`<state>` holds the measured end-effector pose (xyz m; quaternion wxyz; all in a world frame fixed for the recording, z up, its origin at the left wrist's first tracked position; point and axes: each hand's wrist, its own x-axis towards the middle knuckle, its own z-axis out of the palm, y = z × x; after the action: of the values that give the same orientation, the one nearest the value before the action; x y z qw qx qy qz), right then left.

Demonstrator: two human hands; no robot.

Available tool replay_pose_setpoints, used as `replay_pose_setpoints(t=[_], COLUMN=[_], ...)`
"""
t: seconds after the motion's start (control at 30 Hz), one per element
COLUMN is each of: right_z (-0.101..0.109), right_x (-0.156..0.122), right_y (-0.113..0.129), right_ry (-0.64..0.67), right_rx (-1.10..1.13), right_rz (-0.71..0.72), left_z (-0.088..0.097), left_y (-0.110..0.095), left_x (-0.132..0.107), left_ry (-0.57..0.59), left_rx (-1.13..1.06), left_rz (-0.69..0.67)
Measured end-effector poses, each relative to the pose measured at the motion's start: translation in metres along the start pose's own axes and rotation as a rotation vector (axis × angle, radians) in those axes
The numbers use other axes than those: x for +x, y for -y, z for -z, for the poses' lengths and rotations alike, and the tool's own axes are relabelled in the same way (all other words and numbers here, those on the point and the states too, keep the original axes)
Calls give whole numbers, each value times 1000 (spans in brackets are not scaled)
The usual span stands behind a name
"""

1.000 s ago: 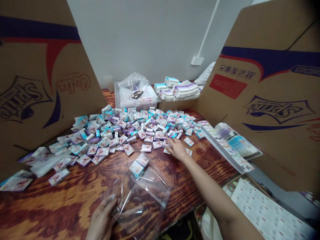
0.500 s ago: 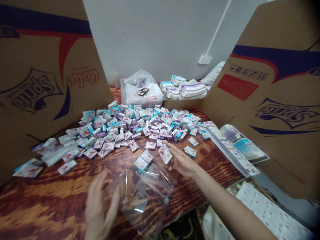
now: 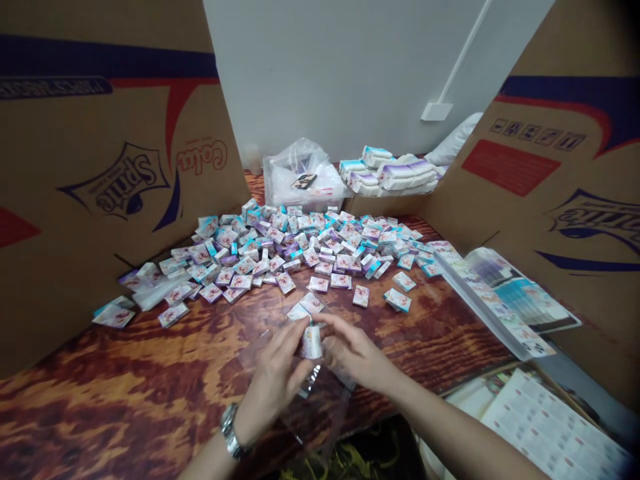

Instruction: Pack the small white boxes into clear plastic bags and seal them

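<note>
My left hand (image 3: 277, 367), with a metal watch on its wrist, and my right hand (image 3: 355, 350) meet at the near middle of the table. Between their fingers is a small white printed box (image 3: 311, 343), partly hidden by the fingertips. Both hands are closed around it. A clear plastic bag (image 3: 320, 417) lies under and in front of the hands, hard to make out against the wood. Just beyond the fingertips rest two more small boxes (image 3: 299, 311). Farther back spreads a heap of small boxes (image 3: 300, 243) in white, purple and blue.
Cardboard cartons stand on the left (image 3: 125, 133) and right (image 3: 530, 167). At the back are a bag of clear plastic (image 3: 305, 180) and soft white packs (image 3: 405, 175) on a carton. Printed sheets (image 3: 520, 287) lie on the right, with a label sheet (image 3: 550, 427) lower down.
My right hand has brought the small box in toward me, and my left hand has moved up and right to meet it. The view has shifted slightly left.
</note>
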<state>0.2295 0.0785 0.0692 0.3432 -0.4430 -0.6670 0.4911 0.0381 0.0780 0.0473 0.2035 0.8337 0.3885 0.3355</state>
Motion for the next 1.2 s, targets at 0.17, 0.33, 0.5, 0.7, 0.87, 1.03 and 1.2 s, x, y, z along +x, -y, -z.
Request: replay_pose_setpoints(t=[0.17,0.33,0.5,0.7,0.87,1.03,1.2], right_z=[2,63,99,87,70,42,18], right_x=[5,55,95,93,56,21,12], right_y=[-3,-47,-98,-91,-26,16,8], right_ry=[66,-69,-115,-60,-7,121,-75], right_rx=[-167,-575,-927,-999,-772,-482,145], right_rz=[81,-11,-220,-264,107,330,83], left_z=[-4,-1,6,9,7,5,3], left_y=[4,7,1,-8,-4,-2,0], left_x=[-2,-2,5,21,30,25,7], left_ry=[-19,-36,3,8,-50,-25,-94], left_rx=[116,114,31,-95,-61,-56,-134], left_rz=[-13,66,189,389,259,89,187])
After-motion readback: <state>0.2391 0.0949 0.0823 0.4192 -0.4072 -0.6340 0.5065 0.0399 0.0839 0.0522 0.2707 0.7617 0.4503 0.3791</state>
